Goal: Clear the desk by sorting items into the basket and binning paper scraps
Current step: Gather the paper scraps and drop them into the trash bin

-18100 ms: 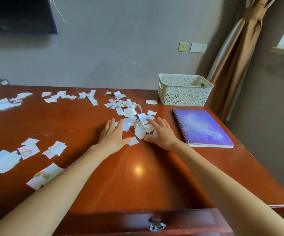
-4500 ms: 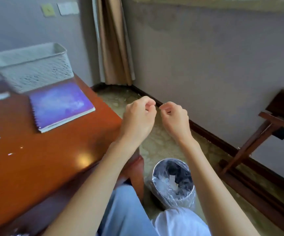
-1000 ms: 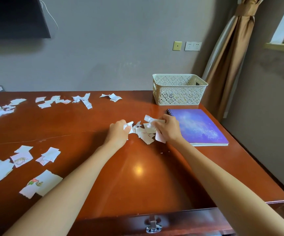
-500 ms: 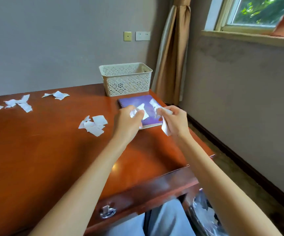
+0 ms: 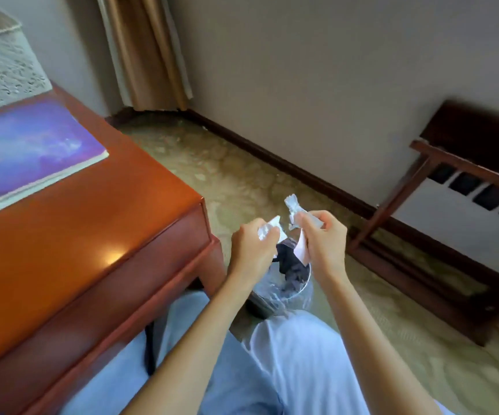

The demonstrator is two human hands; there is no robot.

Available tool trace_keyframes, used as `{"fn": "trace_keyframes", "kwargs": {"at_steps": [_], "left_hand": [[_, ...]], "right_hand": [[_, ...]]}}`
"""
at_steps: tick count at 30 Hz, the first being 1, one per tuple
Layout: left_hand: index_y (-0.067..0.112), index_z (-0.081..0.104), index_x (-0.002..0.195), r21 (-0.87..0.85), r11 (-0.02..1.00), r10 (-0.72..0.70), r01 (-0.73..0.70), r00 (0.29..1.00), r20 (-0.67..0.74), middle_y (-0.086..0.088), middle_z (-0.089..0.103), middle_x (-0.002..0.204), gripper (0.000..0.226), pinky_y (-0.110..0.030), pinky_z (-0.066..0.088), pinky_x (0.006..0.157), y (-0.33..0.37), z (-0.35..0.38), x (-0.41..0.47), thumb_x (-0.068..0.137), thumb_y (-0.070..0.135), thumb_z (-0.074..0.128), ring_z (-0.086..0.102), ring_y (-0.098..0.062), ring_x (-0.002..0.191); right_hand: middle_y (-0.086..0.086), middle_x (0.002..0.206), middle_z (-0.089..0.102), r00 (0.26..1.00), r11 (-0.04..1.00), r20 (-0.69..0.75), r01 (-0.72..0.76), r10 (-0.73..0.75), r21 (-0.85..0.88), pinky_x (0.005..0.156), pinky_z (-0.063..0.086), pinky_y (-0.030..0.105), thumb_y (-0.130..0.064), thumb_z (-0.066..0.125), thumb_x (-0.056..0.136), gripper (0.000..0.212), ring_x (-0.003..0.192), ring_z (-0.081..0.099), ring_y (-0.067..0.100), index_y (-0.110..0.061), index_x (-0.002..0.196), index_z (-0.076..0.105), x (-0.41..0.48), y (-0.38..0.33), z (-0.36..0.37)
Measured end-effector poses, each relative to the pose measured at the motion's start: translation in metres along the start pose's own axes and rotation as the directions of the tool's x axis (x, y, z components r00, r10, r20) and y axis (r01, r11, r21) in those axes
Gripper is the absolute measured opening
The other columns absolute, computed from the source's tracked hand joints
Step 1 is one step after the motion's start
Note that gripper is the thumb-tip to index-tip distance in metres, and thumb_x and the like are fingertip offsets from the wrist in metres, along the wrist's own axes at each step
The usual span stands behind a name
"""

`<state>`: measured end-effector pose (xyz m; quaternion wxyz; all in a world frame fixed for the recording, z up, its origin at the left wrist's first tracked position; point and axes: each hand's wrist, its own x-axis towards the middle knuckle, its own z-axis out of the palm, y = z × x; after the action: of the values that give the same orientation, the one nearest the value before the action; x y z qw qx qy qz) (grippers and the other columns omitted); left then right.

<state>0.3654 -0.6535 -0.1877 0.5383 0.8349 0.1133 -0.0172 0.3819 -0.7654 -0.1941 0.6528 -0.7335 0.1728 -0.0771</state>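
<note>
Both hands hang directly above the bin (image 5: 284, 295), which stands on the floor just beside the corner of the bench (image 5: 107, 235). The left hand (image 5: 254, 244) has its grip curled tight round a wad of paper scraps (image 5: 267, 232). The right hand (image 5: 323, 238) pinches another bunch, with ends poking up and one strip dangling toward the bin. The scraps are feather-light, limp and easily crushed, so a bunched fistful holds best, and loose ones may flutter wide of the bin. What lies inside the bin is blurred, probably paper.

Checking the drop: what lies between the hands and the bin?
Nothing, in the head view: left hand and right hand grip paper scraps directly above the open bin.
</note>
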Motion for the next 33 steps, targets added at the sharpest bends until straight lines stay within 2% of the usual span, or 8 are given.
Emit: {"fn": "trace_keyframes", "kwargs": {"at_steps": [10, 13, 14, 15, 20, 27, 29, 33], "left_hand": [[0.013, 0.043, 0.058, 0.22, 0.904, -0.407, 0.366, 0.895, 0.183, -0.009, 0.058, 0.064, 0.032, -0.024, 0.034, 0.047, -0.082, 0.079, 0.092, 0.09, 0.011, 0.047, 0.048, -0.022, 0.051], [0.009, 0.049, 0.064, 0.251, 0.863, -0.489, 0.439, 0.851, 0.19, -0.013, 0.059, 0.077, 0.026, -0.02, 0.031, 0.04, -0.106, 0.095, 0.118, 0.09, 0.008, 0.047, 0.03, -0.017, 0.061], [0.007, 0.051, 0.069, 0.237, 0.843, -0.527, 0.482, 0.827, 0.196, -0.013, 0.058, 0.076, 0.022, -0.017, 0.03, 0.035, -0.113, 0.1, 0.126, 0.09, 0.007, 0.046, 0.054, -0.015, 0.089], [0.005, 0.054, 0.078, 0.217, 0.819, -0.57, 0.531, 0.797, 0.198, -0.013, 0.057, 0.073, 0.016, -0.014, 0.028, 0.03, -0.119, 0.107, 0.134, 0.091, 0.006, 0.045, 0.051, -0.016, 0.045], [0.003, 0.051, 0.104, 0.153, 0.728, -0.683, 0.668, 0.689, 0.244, -0.01, 0.05, 0.063, 0.015, -0.008, 0.027, 0.026, -0.144, 0.132, 0.16, 0.093, 0.001, 0.041, 0.041, -0.003, 0.019], [-0.005, 0.045, 0.129, -0.019, 0.559, -0.772, 0.829, 0.53, 0.351, -0.016, 0.054, 0.119, 0.035, -0.021, 0.057, 0.053, -0.168, 0.151, 0.172, 0.094, -0.005, 0.044, 0.057, -0.026, 0.083], [-0.004, 0.041, 0.134, -0.069, 0.524, -0.784, 0.849, 0.512, 0.35, -0.016, 0.044, 0.137, 0.041, -0.027, 0.054, 0.076, -0.174, 0.154, 0.175, 0.093, -0.009, 0.039, 0.054, -0.028, 0.098], [0.003, 0.025, 0.145, -0.115, 0.521, -0.781, 0.846, 0.527, 0.336, -0.013, 0.042, 0.138, 0.052, -0.022, 0.045, 0.073, -0.177, 0.157, 0.176, 0.095, -0.007, 0.034, 0.049, -0.021, 0.099]], "right_hand": [[-0.007, 0.044, 0.049, 0.895, 0.887, 0.005, -0.442, 0.447, -0.133, 0.053, 0.036, 0.023, -0.011, 0.064, 0.075, 0.027, 0.053, 0.045, 0.018, -0.016, 0.052, 0.051, 0.074, 0.128, 0.007], [-0.001, 0.035, 0.044, 0.837, 0.823, -0.02, -0.541, 0.547, -0.175, 0.033, 0.031, 0.015, -0.007, 0.061, 0.078, 0.02, 0.042, 0.038, 0.017, -0.008, 0.061, 0.053, 0.096, 0.157, 0.015], [0.001, 0.035, 0.043, 0.81, 0.793, -0.031, -0.581, 0.586, -0.185, 0.03, 0.028, 0.013, -0.007, 0.06, 0.079, 0.016, 0.041, 0.036, 0.017, -0.008, 0.065, 0.054, 0.103, 0.167, 0.018], [0.0, 0.032, 0.041, 0.781, 0.762, -0.043, -0.619, 0.624, -0.192, 0.03, 0.026, 0.013, -0.006, 0.06, 0.08, 0.016, 0.04, 0.034, 0.016, -0.007, 0.065, 0.054, 0.111, 0.18, 0.022], [-0.005, 0.015, 0.03, 0.61, 0.575, -0.102, -0.781, 0.785, -0.243, 0.032, 0.028, 0.017, -0.001, 0.054, 0.08, 0.034, 0.042, 0.034, 0.018, -0.009, 0.049, 0.043, 0.139, 0.236, 0.041], [0.007, 0.053, 0.047, 0.448, 0.435, -0.089, -0.89, 0.89, -0.134, 0.041, 0.033, 0.022, 0.001, 0.049, 0.088, 0.026, 0.047, 0.041, 0.015, -0.009, 0.065, 0.044, 0.153, 0.279, 0.055], [0.006, 0.056, 0.044, 0.432, 0.426, -0.112, -0.902, 0.895, -0.07, 0.035, 0.032, 0.02, 0.001, 0.042, 0.091, 0.026, 0.037, 0.043, 0.016, -0.008, 0.067, 0.041, 0.153, 0.286, 0.056], [0.008, 0.059, 0.044, 0.439, 0.443, -0.108, -0.897, 0.892, 0.015, 0.045, 0.031, 0.023, 0.002, 0.031, 0.094, 0.018, 0.048, 0.039, 0.018, -0.003, 0.087, 0.047, 0.155, 0.284, 0.059]]}}
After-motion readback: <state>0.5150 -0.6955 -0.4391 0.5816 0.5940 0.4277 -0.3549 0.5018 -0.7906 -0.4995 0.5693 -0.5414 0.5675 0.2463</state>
